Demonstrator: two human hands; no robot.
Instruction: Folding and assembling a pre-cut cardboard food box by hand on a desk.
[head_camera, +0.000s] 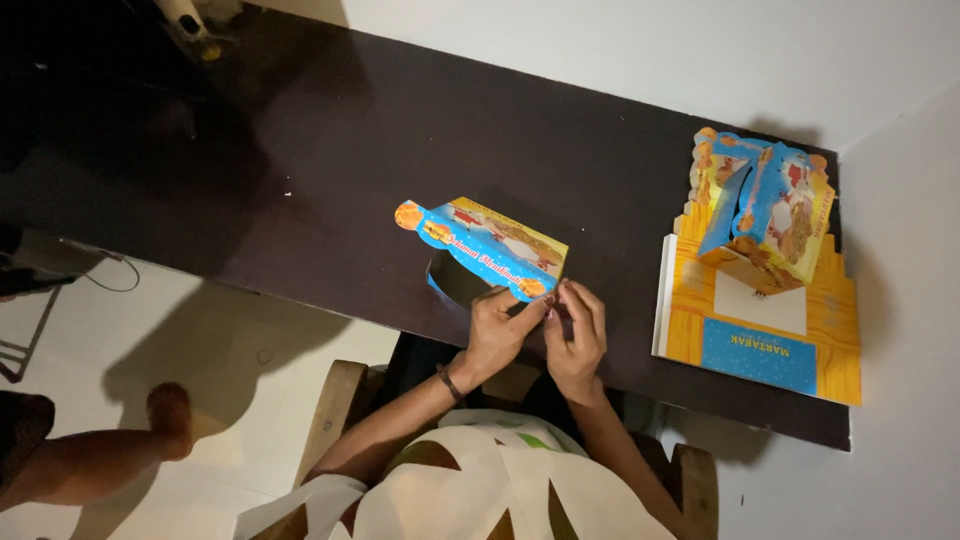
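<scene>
Both hands pinch a box corner.
Left hand (497, 325) and right hand (577, 335) meet, fingers closed on the box (487, 247) at its 5 o'clock corner.

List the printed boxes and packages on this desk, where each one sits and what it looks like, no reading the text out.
Half-folded carton: middle of the dark desk, blue and yellow with cartoon prints; left hand and right hand pinch its near corner.
Folded-up carton: far right, atop the stack, boxy, blue, yellow and orange.
Stack of flat cartons: right end of the desk, yellow-orange with a blue panel and a white patch.
</scene>
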